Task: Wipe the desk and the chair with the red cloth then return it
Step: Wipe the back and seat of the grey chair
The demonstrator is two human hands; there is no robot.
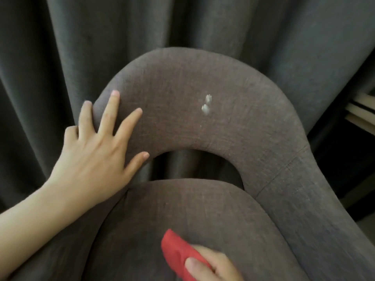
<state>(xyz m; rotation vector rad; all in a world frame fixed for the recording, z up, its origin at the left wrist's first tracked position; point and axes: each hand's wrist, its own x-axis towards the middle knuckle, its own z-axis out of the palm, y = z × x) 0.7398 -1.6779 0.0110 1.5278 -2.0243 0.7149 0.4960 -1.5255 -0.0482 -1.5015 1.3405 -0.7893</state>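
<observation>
We held the red cloth (180, 254) bunched in our right hand (213, 264), thumb pressed over its folds, low over the chair seat (182, 209) at the bottom of the view; whether it touched the fabric we could not tell; our left hand (95, 151) lay spread and flat, gripping nothing, on the left shoulder of the chair (284, 189) backrest (182, 98), steadying it. A pair of pale spots (207, 104) sat on the backrest, up and slightly right of the cloth, across the gap between seat and back; the cloth's long axis ran up-left to down-right; we judged the right hand the one to carry it there, since the left, though nearer the backrest, was empty. Dark curtains (81, 47) hung behind; the desk was not in view.
</observation>
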